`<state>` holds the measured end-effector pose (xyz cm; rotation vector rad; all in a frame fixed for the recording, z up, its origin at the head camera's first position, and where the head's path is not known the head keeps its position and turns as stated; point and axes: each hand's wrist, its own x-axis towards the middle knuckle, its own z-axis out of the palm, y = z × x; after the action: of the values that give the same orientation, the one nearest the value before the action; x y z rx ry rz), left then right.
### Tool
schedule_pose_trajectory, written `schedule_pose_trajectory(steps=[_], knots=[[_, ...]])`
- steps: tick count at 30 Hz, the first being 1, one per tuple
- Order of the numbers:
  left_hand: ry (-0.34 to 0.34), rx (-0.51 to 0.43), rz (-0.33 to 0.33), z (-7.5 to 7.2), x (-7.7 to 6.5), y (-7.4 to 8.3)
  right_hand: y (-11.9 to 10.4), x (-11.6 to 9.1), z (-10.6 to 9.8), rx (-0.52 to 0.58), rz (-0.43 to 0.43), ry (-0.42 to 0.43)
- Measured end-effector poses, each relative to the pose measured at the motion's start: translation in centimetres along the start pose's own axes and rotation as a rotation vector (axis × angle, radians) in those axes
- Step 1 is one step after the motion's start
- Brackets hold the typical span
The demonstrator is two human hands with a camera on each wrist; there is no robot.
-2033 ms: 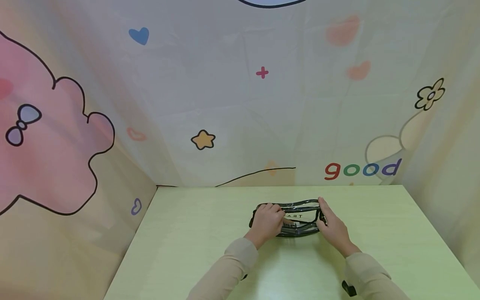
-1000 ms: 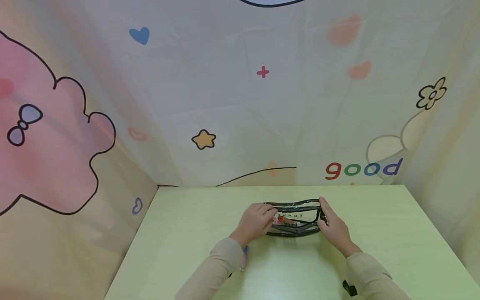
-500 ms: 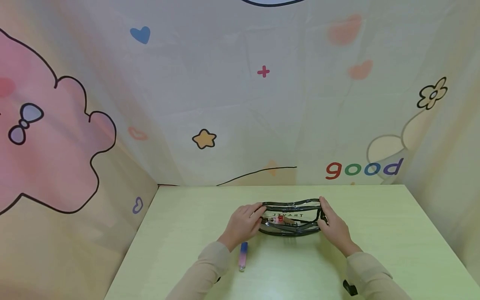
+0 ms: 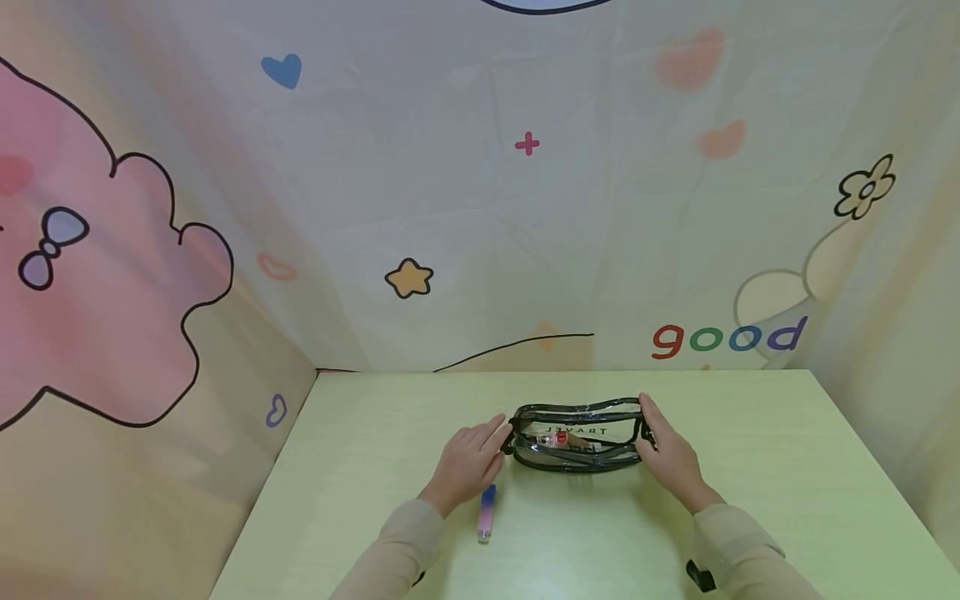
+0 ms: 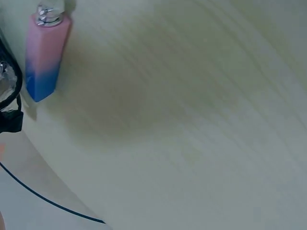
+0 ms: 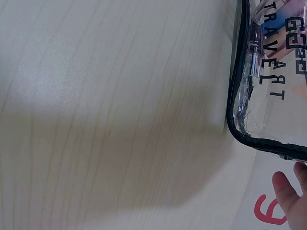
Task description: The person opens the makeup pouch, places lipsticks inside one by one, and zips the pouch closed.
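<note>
A clear pouch with black piping and "TRAVEL" lettering stands on the table; a small red-and-white item shows through its wall. At the pouch's left end, my left hand pinches the black edge between thumb and fingers. My right hand grips the opposite end, thumb in front and fingers behind. A pink-to-blue bottle lies on the table just below the left hand. In the left wrist view the bottle has a silver neck and clear cap; the left hand is mostly out of frame there.
The pale wood-grain table meets a printed curtain at the back and both sides. A black strap end hangs by the right sleeve.
My left hand has slid left along the pouch to its end, uncovering the lettering and the red item. The bottle has come into view from under the left forearm. My right hand stays put.
</note>
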<state>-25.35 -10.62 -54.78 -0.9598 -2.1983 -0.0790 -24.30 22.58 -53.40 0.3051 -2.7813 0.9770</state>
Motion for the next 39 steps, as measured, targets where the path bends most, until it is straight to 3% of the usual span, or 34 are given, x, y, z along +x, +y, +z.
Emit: schedule_pose_trajectory(steps=[14,22,34,39], knots=[[-0.117,-0.037,0.008,0.1,-3.0,0.2,0.1,0.0,0.1,-0.009,-0.004,0.009],[-0.110,-0.023,0.089,0.3,-4.1,0.3,0.0,0.0,0.0,0.015,0.004,0.001],[-0.320,0.011,0.162,0.1,-4.9,0.8,0.1,0.0,0.1,-0.016,-0.012,0.009],[-0.369,0.025,0.179,0.0,-5.0,0.8,0.1,0.0,0.1,-0.005,-0.007,0.004]])
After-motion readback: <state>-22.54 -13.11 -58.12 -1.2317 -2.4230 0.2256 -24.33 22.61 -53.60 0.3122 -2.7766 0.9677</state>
